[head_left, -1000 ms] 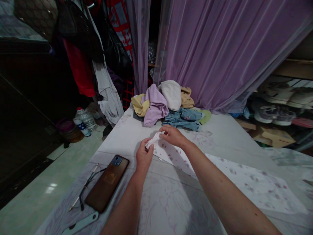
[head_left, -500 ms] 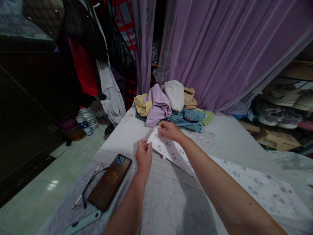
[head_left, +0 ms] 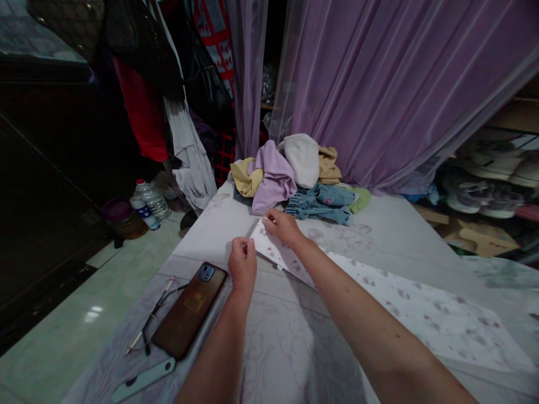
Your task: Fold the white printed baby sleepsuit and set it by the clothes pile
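A long white cloth with a small grey-and-reddish print [head_left: 404, 292] lies on the pale floral-patterned surface [head_left: 273, 331], starting just in front of the light purple ribbed garment [head_left: 273, 177] and stretching away to that garment's right, toward the person. The right hand [head_left: 283, 227] pinches the cloth's far corner between thumb and fingertips, likely because a light pinch controls the thin edge without crumpling it. The left hand [head_left: 243, 264] is curled with its thumb tip by the near corner; whether it grips the fabric I cannot tell. Placed at opposite corners, the hands seem to be there to square the short end. Nearer the person and left of the purple garment lies a dark brown phone [head_left: 189, 311], probably set aside to leave working room.
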A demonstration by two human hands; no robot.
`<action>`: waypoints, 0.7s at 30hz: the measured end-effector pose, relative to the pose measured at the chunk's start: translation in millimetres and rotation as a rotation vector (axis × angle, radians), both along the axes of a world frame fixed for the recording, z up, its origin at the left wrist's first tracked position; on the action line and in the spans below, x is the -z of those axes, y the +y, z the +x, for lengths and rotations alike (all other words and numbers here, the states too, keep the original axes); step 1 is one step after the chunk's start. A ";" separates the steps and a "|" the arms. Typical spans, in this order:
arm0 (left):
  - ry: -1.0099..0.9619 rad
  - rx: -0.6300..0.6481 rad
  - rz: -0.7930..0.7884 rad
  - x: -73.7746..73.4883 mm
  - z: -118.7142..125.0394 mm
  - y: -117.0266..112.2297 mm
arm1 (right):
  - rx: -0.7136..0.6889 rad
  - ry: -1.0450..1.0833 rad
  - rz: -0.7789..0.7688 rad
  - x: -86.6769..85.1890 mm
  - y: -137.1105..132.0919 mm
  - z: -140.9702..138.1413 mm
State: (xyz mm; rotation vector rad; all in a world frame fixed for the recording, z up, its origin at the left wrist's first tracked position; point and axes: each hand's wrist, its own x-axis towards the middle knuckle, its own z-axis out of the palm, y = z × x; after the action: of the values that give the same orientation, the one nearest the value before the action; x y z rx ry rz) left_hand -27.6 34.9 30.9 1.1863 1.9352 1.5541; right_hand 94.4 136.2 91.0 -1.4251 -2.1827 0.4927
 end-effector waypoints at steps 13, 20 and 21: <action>0.095 -0.033 -0.122 -0.2 -9.9 4.1 | 0.089 -0.261 0.030 39.8 -16.9 -24.1; 0.260 0.136 0.126 1.1 -7.5 2.8 | 0.061 0.004 0.037 39.0 -20.3 10.9; 0.287 0.192 0.122 3.3 -7.5 3.4 | 0.069 0.015 0.046 40.1 -23.1 20.3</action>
State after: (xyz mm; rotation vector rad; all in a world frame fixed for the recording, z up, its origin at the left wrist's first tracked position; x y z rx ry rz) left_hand -35.1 38.4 27.6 1.6733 1.8476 1.4850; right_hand 114.7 113.2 50.9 -1.4623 -2.1115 0.4249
